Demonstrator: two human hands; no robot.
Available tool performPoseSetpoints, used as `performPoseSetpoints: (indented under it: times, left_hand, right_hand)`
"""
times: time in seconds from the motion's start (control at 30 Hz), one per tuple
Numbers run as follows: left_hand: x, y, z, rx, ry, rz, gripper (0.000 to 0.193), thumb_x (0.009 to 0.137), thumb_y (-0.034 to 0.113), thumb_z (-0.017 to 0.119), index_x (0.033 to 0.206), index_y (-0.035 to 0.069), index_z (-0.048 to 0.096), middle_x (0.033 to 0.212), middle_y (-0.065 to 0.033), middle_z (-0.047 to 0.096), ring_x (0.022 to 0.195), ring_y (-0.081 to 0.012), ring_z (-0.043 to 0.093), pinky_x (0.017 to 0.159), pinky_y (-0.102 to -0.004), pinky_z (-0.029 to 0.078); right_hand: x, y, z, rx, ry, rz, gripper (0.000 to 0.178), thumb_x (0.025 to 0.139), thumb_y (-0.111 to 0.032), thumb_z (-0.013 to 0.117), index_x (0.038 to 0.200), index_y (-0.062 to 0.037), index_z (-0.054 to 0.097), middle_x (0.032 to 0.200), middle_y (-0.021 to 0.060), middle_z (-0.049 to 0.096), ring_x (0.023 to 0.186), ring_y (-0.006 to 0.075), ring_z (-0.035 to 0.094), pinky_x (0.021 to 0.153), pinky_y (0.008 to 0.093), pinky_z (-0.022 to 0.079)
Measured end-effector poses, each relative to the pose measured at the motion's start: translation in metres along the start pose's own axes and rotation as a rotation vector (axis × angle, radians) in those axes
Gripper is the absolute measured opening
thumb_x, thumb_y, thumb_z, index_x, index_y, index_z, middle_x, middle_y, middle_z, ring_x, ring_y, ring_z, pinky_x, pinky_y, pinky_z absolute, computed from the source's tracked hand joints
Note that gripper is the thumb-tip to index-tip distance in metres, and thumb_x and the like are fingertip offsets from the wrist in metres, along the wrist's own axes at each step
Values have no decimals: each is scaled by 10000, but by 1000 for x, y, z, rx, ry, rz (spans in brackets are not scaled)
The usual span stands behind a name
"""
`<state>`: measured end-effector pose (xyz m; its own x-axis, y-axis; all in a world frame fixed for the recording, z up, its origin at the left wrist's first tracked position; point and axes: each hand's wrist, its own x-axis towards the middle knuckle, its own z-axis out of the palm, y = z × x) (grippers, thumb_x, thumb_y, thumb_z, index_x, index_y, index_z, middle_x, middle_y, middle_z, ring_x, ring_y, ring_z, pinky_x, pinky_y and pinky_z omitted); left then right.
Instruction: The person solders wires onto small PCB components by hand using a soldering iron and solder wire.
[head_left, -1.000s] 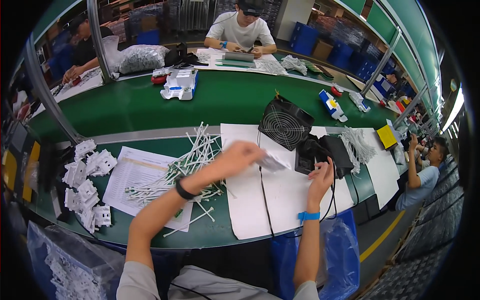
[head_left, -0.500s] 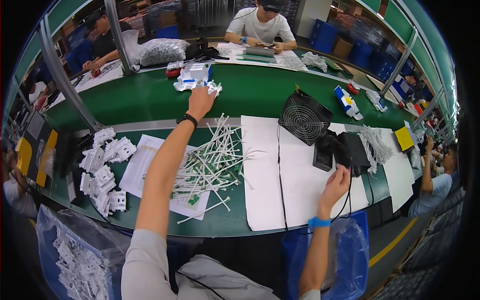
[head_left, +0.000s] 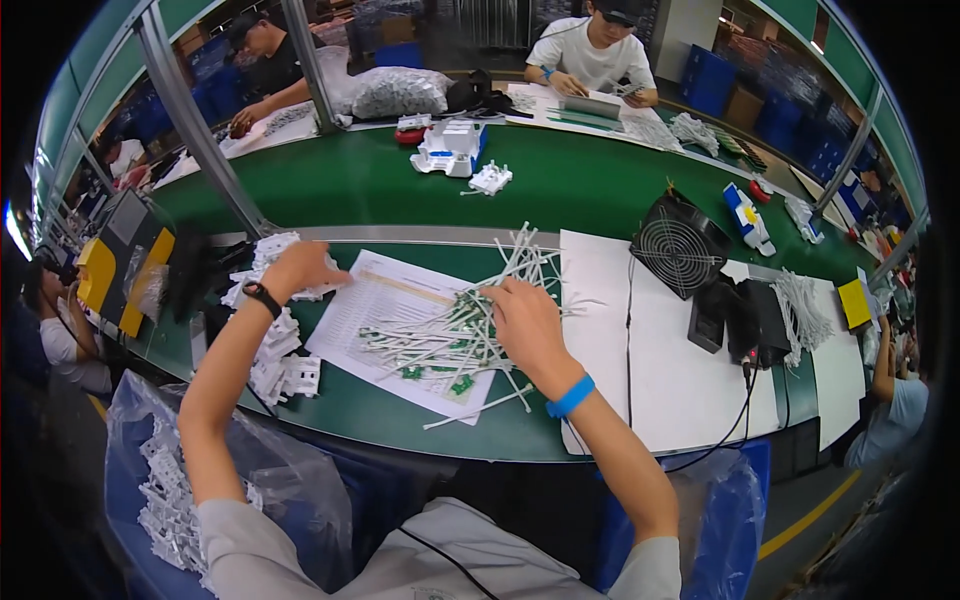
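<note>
My left hand (head_left: 298,268) is over the upper part of a heap of white plastic housings (head_left: 285,375), thumb stretched out to the right and the other fingers partly hidden. At the cable pile, my right hand (head_left: 528,325) has its fingers bent and drawn together on the white cables (head_left: 435,342); how many it grips is hidden. Small green circuit boards (head_left: 460,383) show among these cables. Beneath them lies a printed paper sheet (head_left: 350,312). A single white plastic part (head_left: 490,179) rests on the green belt (head_left: 360,190), close to a white-and-blue plastic assembly (head_left: 450,148).
A black fan (head_left: 680,243) and a black boxy device (head_left: 765,322) with cords stand at the right by white boards (head_left: 600,400). More white cables (head_left: 800,310) lie beyond. A lined bin of white parts (head_left: 165,490) is at lower left. Co-workers sit across the belt.
My left hand has come back from the belt to the housings, leaving a white part there. My right hand has moved left from the black device to the cables. The view has shifted.
</note>
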<state>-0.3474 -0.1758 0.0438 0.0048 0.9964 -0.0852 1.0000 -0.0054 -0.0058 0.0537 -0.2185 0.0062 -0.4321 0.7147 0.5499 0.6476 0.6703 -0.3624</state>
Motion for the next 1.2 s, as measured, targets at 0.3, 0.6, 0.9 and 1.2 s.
performPoseSetpoints:
  times: [0.3, 0.6, 0.9, 1.2]
  left_hand:
    - [-52, -10, 10, 53, 121, 251, 859, 646, 567, 842, 1272, 14, 643, 1190, -219, 624, 1196, -395, 553, 1069, -430, 427]
    - [-71, -9, 3, 236, 132, 332, 904, 568, 416, 919, 1300, -7, 598, 1194, -178, 596, 1165, -355, 570, 1043, -433, 451]
    - [-53, 5, -1, 124, 125, 252, 986, 618, 354, 906, 1387, -64, 451, 1246, -223, 558, 1184, -379, 562, 985, -431, 494]
    - [-43, 89, -24, -1076, -155, 108, 954, 841, 521, 765, 1453, -52, 308, 1213, -146, 563, 1059, -201, 577, 808, -338, 526]
  right_hand:
    - [19, 9, 36, -442, -64, -112, 143, 786, -79, 643, 917, -65, 696, 962, 119, 617, 987, 304, 580, 878, 429, 429]
    - [27, -5, -2, 157, 430, -50, 143, 830, -15, 724, 946, -42, 644, 854, 94, 695, 729, 269, 687, 644, 340, 537]
    - [16, -13, -38, 477, 592, 38, 254, 892, 15, 695, 1140, -27, 724, 802, 74, 687, 592, 110, 549, 542, 253, 441]
    - [-3, -17, -49, 322, 454, -44, 475, 882, 26, 668, 1345, -75, 629, 776, 128, 653, 635, 252, 627, 573, 371, 492]
